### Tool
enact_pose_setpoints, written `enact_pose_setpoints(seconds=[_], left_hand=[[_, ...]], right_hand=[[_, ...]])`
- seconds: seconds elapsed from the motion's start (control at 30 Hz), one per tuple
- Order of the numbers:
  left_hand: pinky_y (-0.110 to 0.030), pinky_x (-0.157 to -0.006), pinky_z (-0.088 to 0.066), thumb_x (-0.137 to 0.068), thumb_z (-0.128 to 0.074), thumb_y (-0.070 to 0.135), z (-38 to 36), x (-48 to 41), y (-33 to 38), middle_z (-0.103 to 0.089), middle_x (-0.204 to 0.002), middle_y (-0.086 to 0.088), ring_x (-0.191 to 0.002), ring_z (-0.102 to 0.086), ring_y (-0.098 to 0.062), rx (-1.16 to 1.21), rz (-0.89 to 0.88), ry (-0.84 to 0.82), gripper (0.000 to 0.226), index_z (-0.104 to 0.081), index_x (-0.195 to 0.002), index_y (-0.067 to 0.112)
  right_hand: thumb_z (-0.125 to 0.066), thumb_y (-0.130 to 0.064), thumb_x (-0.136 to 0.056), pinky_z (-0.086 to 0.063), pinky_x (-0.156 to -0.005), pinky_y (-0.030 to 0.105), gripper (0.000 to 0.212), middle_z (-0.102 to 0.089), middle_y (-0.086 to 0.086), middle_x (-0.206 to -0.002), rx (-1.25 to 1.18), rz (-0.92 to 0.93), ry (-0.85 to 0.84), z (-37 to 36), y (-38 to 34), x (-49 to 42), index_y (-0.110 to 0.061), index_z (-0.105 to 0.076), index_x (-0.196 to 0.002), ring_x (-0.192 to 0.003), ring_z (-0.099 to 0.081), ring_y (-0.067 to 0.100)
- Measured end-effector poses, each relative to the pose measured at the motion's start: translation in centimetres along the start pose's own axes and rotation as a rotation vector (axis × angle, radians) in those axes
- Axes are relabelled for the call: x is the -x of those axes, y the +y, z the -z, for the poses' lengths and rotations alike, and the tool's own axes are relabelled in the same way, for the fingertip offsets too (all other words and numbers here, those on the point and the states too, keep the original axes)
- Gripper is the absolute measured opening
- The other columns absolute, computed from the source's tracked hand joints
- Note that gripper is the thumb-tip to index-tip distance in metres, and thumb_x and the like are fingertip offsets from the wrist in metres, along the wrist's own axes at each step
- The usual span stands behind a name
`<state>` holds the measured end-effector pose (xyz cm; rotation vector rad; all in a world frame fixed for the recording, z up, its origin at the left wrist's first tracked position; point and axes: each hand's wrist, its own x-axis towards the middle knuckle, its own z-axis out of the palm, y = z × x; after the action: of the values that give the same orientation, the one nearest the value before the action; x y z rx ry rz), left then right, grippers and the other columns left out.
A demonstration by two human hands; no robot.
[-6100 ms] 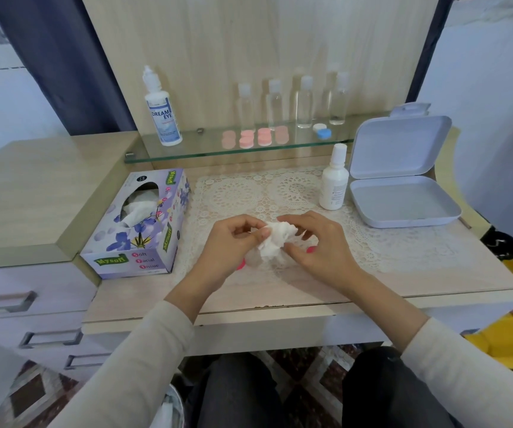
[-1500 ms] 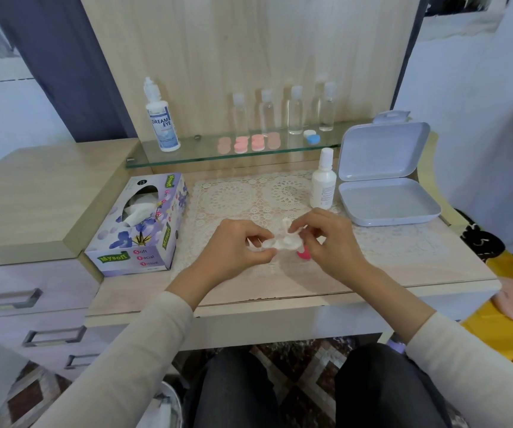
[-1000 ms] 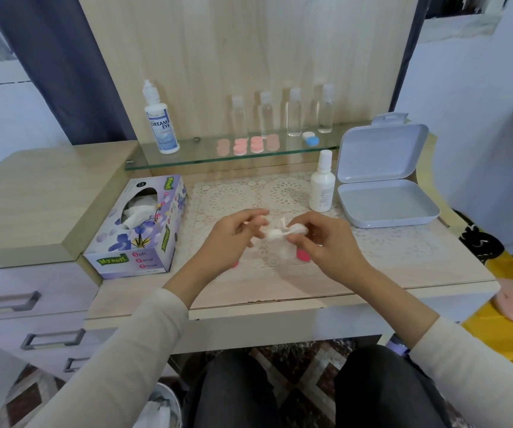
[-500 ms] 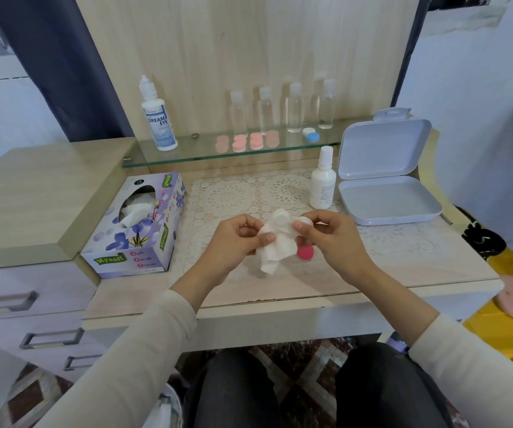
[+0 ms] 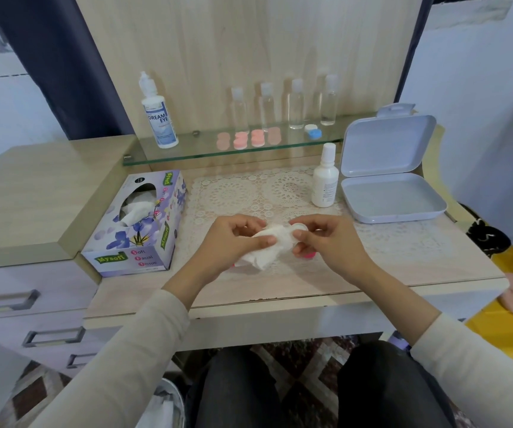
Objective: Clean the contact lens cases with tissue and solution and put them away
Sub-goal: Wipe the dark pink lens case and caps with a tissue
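step: wiping case [image 5: 298, 227] | left hand [image 5: 233, 239] fingers pinch tissue [image 5: 264, 250] | right hand [image 5: 329, 242] fingers pinch case against it, just above bench [image 5: 403, 261] | next: likely firm rub inside, then case into open box [image 5: 397, 218]

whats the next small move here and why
Probably rotate the lens case against the tissue to wipe its pink end: the left hand holds the tissue on its white end, the right hand pinches it, and the open box holds no case yet.
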<state>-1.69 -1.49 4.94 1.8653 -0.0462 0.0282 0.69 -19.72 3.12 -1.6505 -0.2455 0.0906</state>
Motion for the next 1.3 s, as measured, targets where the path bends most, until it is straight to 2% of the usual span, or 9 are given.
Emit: enact_pose_setpoints(seconds=[0.13, 0.3, 0.4, 0.57, 0.73, 0.87, 0.97, 1.13, 1.3], left_hand=[[-0.017, -0.052, -0.049, -0.07, -0.076, 0.005, -1.0, -0.3, 0.0, -0.069, -0.082, -0.003, -0.066, -0.066, -0.005, 0.036, 0.051, 0.043, 0.022, -0.06, -0.083, 0.014], [-0.016, -0.066, -0.051, -0.078, -0.067, 0.002, -0.8, -0.6, -0.3, -0.07, -0.087, 0.0, -0.078, -0.066, -0.007, 0.01, 0.032, -0.03, 0.023, -0.069, -0.099, 0.011], [-0.017, -0.068, -0.052, -0.078, -0.066, -0.004, -0.5, -0.4, -0.4, -0.071, -0.085, 0.004, -0.078, -0.066, -0.005, 0.068, 0.055, -0.055, 0.025, -0.07, -0.093, 0.015], [-0.013, -0.054, -0.048, -0.069, -0.075, 0.0, -0.8, -0.1, -0.1, -0.07, -0.072, 0.006, -0.066, -0.066, -0.002, 0.07, 0.067, 0.033, 0.018, -0.072, -0.082, 0.012], [-0.014, -0.063, -0.049, -0.077, -0.068, 0.0, -0.2, -0.4, -0.6, -0.07, -0.082, 0.003, -0.071, -0.065, -0.001, 0.012, 0.048, -0.02, 0.019, -0.071, -0.086, 0.017], [-0.017, -0.068, -0.052, -0.07, -0.073, -0.004, -0.2, 0.0, -0.7, -0.071, -0.088, -0.001, -0.078, -0.067, -0.005, 0.037, 0.049, -0.003, 0.025, -0.071, -0.088, 0.014], [-0.016, -0.061, -0.051, -0.066, -0.078, 0.002, -0.8, 0.2, -0.6, -0.072, -0.084, -0.003, -0.073, -0.067, -0.007, 0.039, 0.038, 0.087, 0.022, -0.072, -0.086, 0.008], [-0.016, -0.06, -0.05, -0.074, -0.073, 0.007, -0.9, 0.0, -0.6, -0.071, -0.077, -0.001, -0.067, -0.065, -0.005, 0.063, 0.022, 0.121, 0.007, -0.072, -0.079, 0.011], [-0.015, -0.061, -0.049, -0.082, -0.063, 0.001, -0.8, 0.1, -1.0, -0.069, -0.08, 0.005, -0.069, -0.064, -0.001, 0.093, 0.053, 0.073, 0.017, -0.07, -0.085, 0.016]], right_hand=[[-0.059, 0.008, -0.083, -0.051, -0.05, 0.019, 0.017, -0.064, 0.01, -0.067, 0.006, 0.039, -0.041, -0.5, -0.2, 0.3, -0.004, -0.068, -0.092, -0.051, -0.063, 0.013], [-0.06, 0.006, -0.083, -0.05, -0.049, 0.018, 0.016, -0.065, 0.008, -0.064, 0.034, 0.045, -0.033, -0.4, -0.2, 0.2, -0.005, -0.068, -0.091, -0.05, -0.064, 0.013], [-0.06, 0.005, -0.083, -0.049, -0.049, 0.017, 0.015, -0.065, 0.008, -0.062, 0.064, 0.045, -0.03, -0.3, -0.1, 0.1, -0.002, -0.069, -0.093, -0.05, -0.063, 0.014], [-0.059, 0.007, -0.084, -0.054, -0.053, 0.02, 0.017, -0.066, 0.007, -0.069, 0.046, 0.053, -0.049, -0.8, -0.3, 0.2, 0.001, -0.069, -0.096, -0.055, -0.065, 0.014], [-0.06, 0.006, -0.083, -0.056, -0.057, 0.024, 0.018, -0.067, 0.017, -0.075, 0.043, 0.037, -0.047, -0.9, -0.1, 0.1, 0.003, -0.068, -0.098, -0.055, -0.065, 0.017], [-0.058, 0.008, -0.084, -0.047, -0.047, 0.013, 0.018, -0.065, 0.011, -0.073, 0.022, 0.029, -0.049, -1.1, -0.5, 0.2, 0.003, -0.067, -0.099, -0.051, -0.064, 0.008], [-0.058, 0.008, -0.084, -0.043, -0.045, 0.009, 0.018, -0.064, 0.005, -0.069, 0.009, 0.042, -0.053, -1.2, -0.9, 0.3, 0.003, -0.067, -0.099, -0.049, -0.061, 0.001], [-0.058, 0.008, -0.084, -0.043, -0.044, 0.01, 0.018, -0.064, 0.009, -0.07, -0.02, 0.044, -0.06, -1.4, -1.2, 0.4, 0.002, -0.068, -0.098, -0.05, -0.064, 0.007], [-0.056, 0.009, -0.085, -0.043, -0.043, 0.01, 0.02, -0.057, 0.017, -0.07, -0.058, 0.018, -0.04, -1.2, -1.3, 0.4, -0.001, -0.066, -0.098, -0.047, -0.064, 0.009]])
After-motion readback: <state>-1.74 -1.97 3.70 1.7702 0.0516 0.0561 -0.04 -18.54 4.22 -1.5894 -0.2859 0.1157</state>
